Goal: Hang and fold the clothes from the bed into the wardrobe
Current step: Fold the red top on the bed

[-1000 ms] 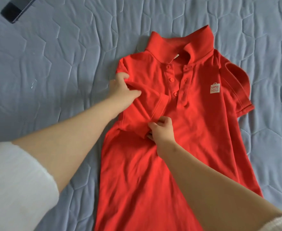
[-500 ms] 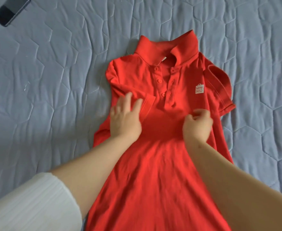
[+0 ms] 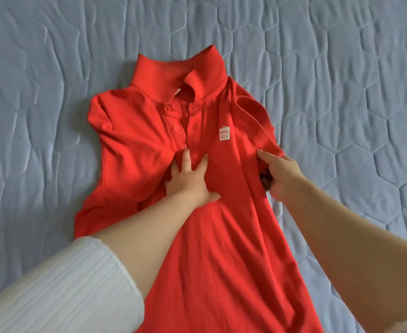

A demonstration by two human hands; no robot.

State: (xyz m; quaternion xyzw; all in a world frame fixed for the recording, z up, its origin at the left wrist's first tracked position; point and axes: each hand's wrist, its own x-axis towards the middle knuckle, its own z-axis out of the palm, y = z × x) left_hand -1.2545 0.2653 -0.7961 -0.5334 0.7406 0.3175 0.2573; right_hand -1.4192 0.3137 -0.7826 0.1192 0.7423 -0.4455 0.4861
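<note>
Left hand (image 3: 190, 175) flat on one red shirt (image 3: 221, 248); right hand (image 3: 281, 174) pinches its edge.

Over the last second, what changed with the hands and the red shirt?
The left hand let go of the folded-in sleeve, slid to the shirt's middle and now presses flat below the placket. The right hand left the middle, moved out to its own side and grips the other sleeve near its hem. The red polo shirt stays face up on the blue quilt.

Red polo shirt (image 3: 212, 248), white logo patch (image 3: 224, 133), grey-blue hexagon-quilted bedspread (image 3: 53, 92), white ribbed sleeve (image 3: 60, 289).
</note>
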